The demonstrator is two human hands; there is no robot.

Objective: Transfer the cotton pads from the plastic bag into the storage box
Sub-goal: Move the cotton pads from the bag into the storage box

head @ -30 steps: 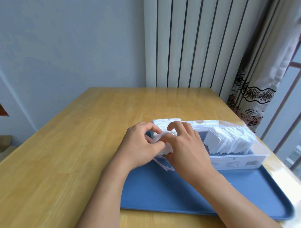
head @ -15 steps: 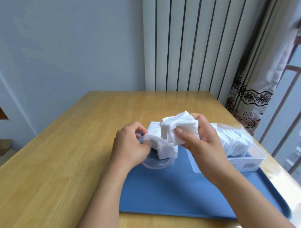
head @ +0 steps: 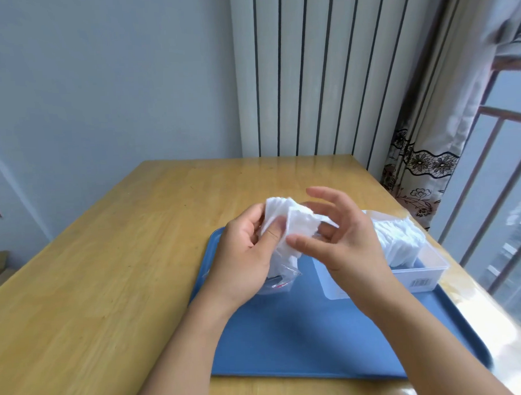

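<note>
My left hand [head: 246, 257] grips a stack of white cotton pads [head: 292, 222], its thumb pressed on the front of the stack, held above the blue tray [head: 302, 343]. The clear plastic bag [head: 281, 280] hangs crumpled under that hand. My right hand [head: 340, 241] is beside the stack with its fingers spread and loosely bent, fingertips at the pads' right edge. To the right on the tray stands the clear storage box [head: 427, 272], holding a row of upright white pads [head: 399, 242].
The tray lies on a wooden table [head: 108, 276] near its right edge. A white radiator [head: 308, 71] and a patterned curtain [head: 423, 162] stand behind, with a window railing at the right.
The stack of pads has passed from my right hand's grip into my left hand, and the right hand's fingers have spread. The bag has dropped lower under the left hand.
</note>
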